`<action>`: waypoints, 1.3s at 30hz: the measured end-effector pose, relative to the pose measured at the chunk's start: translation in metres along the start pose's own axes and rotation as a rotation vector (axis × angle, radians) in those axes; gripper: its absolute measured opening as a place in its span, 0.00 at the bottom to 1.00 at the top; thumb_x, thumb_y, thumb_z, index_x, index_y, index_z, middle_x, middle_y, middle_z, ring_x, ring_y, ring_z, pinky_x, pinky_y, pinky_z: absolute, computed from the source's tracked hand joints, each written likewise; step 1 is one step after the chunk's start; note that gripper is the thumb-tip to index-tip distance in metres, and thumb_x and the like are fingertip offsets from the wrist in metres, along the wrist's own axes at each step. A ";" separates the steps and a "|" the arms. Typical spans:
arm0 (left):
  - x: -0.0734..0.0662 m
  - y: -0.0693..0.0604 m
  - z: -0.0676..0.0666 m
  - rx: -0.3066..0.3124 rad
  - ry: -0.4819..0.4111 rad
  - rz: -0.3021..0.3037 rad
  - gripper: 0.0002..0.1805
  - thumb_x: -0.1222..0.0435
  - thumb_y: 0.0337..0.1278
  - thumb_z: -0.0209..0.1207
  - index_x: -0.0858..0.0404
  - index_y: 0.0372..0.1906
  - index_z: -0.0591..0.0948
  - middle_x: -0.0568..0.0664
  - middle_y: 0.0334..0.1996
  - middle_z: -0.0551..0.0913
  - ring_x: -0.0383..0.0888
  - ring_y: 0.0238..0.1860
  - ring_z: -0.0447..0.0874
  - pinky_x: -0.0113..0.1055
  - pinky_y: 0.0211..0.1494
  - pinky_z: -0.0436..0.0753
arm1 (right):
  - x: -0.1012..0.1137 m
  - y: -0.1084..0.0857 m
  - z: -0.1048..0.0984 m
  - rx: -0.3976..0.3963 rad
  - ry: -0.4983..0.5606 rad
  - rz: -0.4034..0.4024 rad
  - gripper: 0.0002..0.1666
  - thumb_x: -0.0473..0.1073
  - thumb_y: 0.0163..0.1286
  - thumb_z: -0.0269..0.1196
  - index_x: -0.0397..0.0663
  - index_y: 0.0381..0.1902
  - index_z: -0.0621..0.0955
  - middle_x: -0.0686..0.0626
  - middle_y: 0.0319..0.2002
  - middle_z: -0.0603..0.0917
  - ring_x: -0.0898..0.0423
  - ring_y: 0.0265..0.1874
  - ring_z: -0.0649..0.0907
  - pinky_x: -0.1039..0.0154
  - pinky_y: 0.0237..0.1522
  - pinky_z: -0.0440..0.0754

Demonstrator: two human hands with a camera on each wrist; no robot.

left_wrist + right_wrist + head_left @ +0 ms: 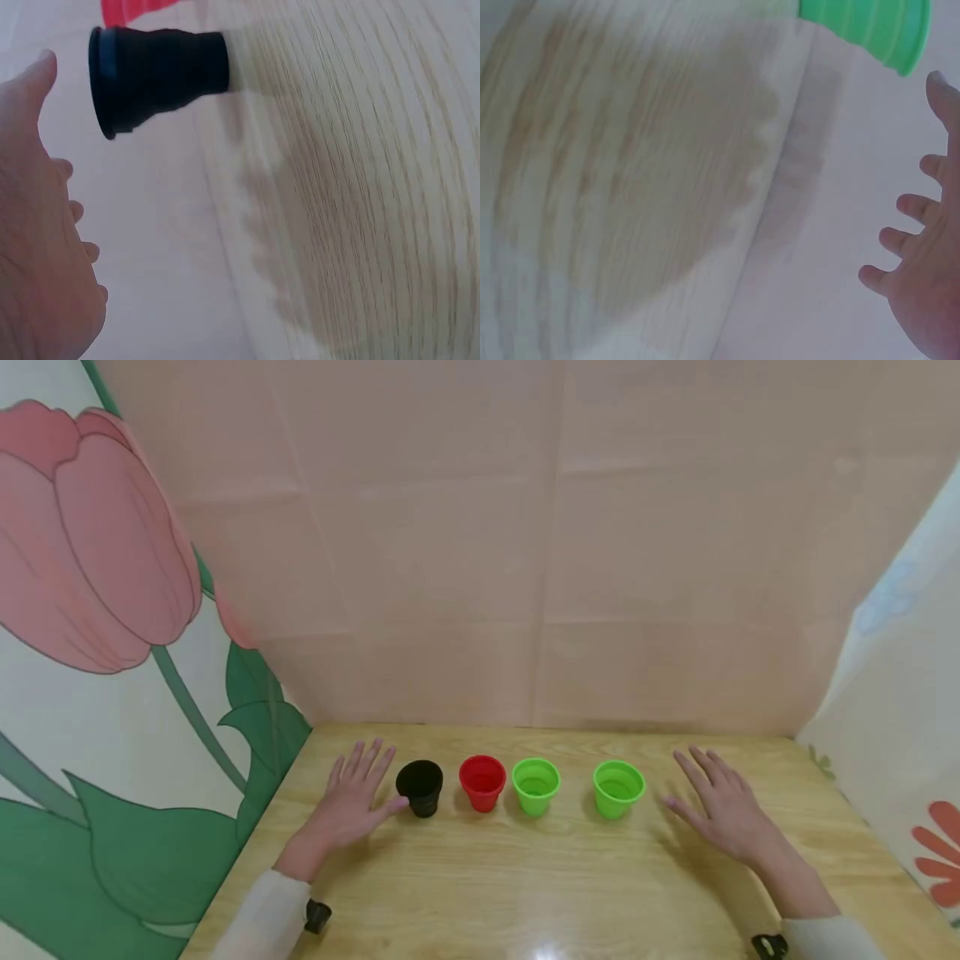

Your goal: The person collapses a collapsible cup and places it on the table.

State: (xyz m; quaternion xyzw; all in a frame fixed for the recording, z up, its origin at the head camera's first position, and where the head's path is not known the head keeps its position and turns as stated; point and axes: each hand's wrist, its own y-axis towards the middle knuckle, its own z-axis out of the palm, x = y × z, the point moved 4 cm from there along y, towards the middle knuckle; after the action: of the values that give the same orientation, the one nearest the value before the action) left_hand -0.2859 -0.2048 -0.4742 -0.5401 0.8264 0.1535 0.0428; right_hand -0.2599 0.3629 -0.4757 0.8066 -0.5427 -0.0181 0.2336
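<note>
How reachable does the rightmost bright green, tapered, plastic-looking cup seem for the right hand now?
Probably yes: the right hand holds nothing and is beside the rightmost green cup, with nothing visible standing between them.

The left green cup (536, 788) leaves passing room toward the right green cup (617, 790), little toward the red cup (482, 783).

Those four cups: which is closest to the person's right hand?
The green cup at the right end of the row; the other green cup, the red cup and the black cup all stand farther left.
</note>
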 end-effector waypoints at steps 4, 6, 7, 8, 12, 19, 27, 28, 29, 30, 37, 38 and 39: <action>-0.010 -0.002 -0.002 0.000 0.008 0.019 0.49 0.33 0.67 0.49 0.48 0.83 0.45 0.51 0.82 0.39 0.57 0.81 0.31 0.66 0.78 0.39 | 0.010 0.000 -0.004 -0.041 0.028 -0.047 0.49 0.52 0.70 0.66 0.46 0.80 0.57 0.27 0.73 0.60 0.24 0.70 0.59 0.30 0.73 0.50; -0.015 -0.004 -0.005 0.000 0.007 0.027 0.49 0.32 0.66 0.49 0.48 0.83 0.44 0.51 0.82 0.39 0.56 0.82 0.30 0.65 0.78 0.38 | 0.015 0.001 -0.007 -0.047 0.042 -0.064 0.49 0.51 0.69 0.67 0.45 0.80 0.58 0.27 0.73 0.60 0.23 0.69 0.61 0.29 0.72 0.52; -0.017 -0.005 -0.006 -0.001 0.009 0.031 0.49 0.32 0.66 0.48 0.48 0.83 0.44 0.50 0.82 0.39 0.56 0.82 0.30 0.65 0.79 0.38 | 0.018 0.001 -0.008 -0.046 0.050 -0.066 0.48 0.50 0.69 0.67 0.45 0.79 0.58 0.27 0.73 0.60 0.23 0.69 0.61 0.29 0.71 0.53; -0.019 -0.005 -0.007 -0.001 0.007 0.035 0.49 0.32 0.66 0.49 0.48 0.83 0.44 0.50 0.83 0.39 0.56 0.82 0.30 0.64 0.79 0.37 | 0.021 0.001 -0.009 -0.044 0.056 -0.068 0.48 0.50 0.69 0.68 0.45 0.79 0.58 0.27 0.73 0.60 0.23 0.68 0.61 0.28 0.70 0.55; -0.028 -0.004 -0.010 -0.002 0.010 0.056 0.49 0.32 0.67 0.48 0.47 0.82 0.43 0.50 0.83 0.39 0.56 0.82 0.30 0.63 0.79 0.37 | 0.029 0.003 -0.012 -0.028 0.085 -0.069 0.49 0.49 0.68 0.69 0.44 0.79 0.59 0.27 0.73 0.60 0.23 0.68 0.62 0.26 0.66 0.59; -0.051 0.004 -0.009 -0.005 0.004 0.085 0.49 0.33 0.67 0.47 0.50 0.83 0.45 0.49 0.82 0.38 0.55 0.82 0.29 0.62 0.79 0.36 | 0.038 0.005 -0.011 -0.010 0.120 -0.040 0.49 0.49 0.68 0.69 0.50 0.80 0.58 0.33 0.75 0.60 0.27 0.71 0.61 0.26 0.64 0.62; -0.080 0.013 0.001 0.008 0.001 0.149 0.48 0.34 0.68 0.48 0.55 0.82 0.51 0.55 0.82 0.45 0.59 0.81 0.36 0.65 0.79 0.42 | 0.046 0.005 -0.008 -0.018 0.100 -0.066 0.46 0.48 0.69 0.68 0.49 0.79 0.60 0.34 0.75 0.63 0.29 0.71 0.63 0.28 0.65 0.65; -0.083 0.014 0.003 0.014 0.009 0.160 0.48 0.33 0.68 0.46 0.55 0.82 0.51 0.55 0.82 0.45 0.59 0.81 0.37 0.65 0.78 0.42 | 0.047 0.005 -0.008 -0.011 0.101 -0.065 0.46 0.49 0.70 0.67 0.50 0.79 0.60 0.34 0.75 0.63 0.30 0.72 0.63 0.28 0.66 0.64; -0.087 0.016 0.005 0.025 0.018 0.166 0.49 0.32 0.68 0.45 0.55 0.82 0.50 0.54 0.82 0.44 0.59 0.81 0.37 0.65 0.79 0.42 | 0.049 0.005 -0.008 -0.013 0.102 -0.065 0.46 0.49 0.70 0.68 0.50 0.79 0.60 0.35 0.75 0.63 0.30 0.72 0.62 0.28 0.66 0.63; -0.090 0.017 0.007 0.031 0.028 0.171 0.49 0.31 0.68 0.43 0.55 0.82 0.50 0.54 0.82 0.44 0.59 0.81 0.37 0.64 0.79 0.42 | 0.050 0.005 -0.008 -0.007 0.102 -0.068 0.46 0.49 0.70 0.67 0.50 0.79 0.60 0.35 0.75 0.63 0.30 0.72 0.62 0.28 0.67 0.63; -0.112 0.023 0.015 0.072 0.034 0.201 0.48 0.32 0.69 0.43 0.53 0.82 0.46 0.49 0.83 0.37 0.56 0.82 0.33 0.62 0.80 0.41 | 0.056 0.001 0.002 0.022 0.087 -0.093 0.44 0.50 0.71 0.66 0.47 0.78 0.62 0.34 0.75 0.63 0.32 0.74 0.62 0.31 0.68 0.63; -0.115 0.024 0.016 0.081 0.033 0.200 0.48 0.31 0.69 0.43 0.52 0.82 0.46 0.48 0.82 0.35 0.55 0.82 0.32 0.62 0.80 0.40 | 0.056 0.001 0.004 0.025 0.084 -0.098 0.44 0.50 0.71 0.66 0.46 0.78 0.62 0.34 0.75 0.63 0.32 0.74 0.61 0.31 0.68 0.63; -0.118 0.025 0.018 0.083 0.032 0.205 0.48 0.32 0.69 0.43 0.52 0.82 0.46 0.47 0.82 0.35 0.55 0.82 0.32 0.62 0.80 0.40 | 0.057 0.001 0.006 0.025 0.082 -0.103 0.44 0.50 0.71 0.66 0.46 0.78 0.62 0.34 0.75 0.63 0.32 0.74 0.61 0.31 0.68 0.63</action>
State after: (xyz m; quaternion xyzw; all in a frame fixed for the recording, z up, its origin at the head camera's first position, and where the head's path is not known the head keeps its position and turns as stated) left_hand -0.2617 -0.0866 -0.4579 -0.4530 0.8835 0.1140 0.0360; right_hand -0.2390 0.3101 -0.4677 0.8365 -0.4904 0.0098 0.2442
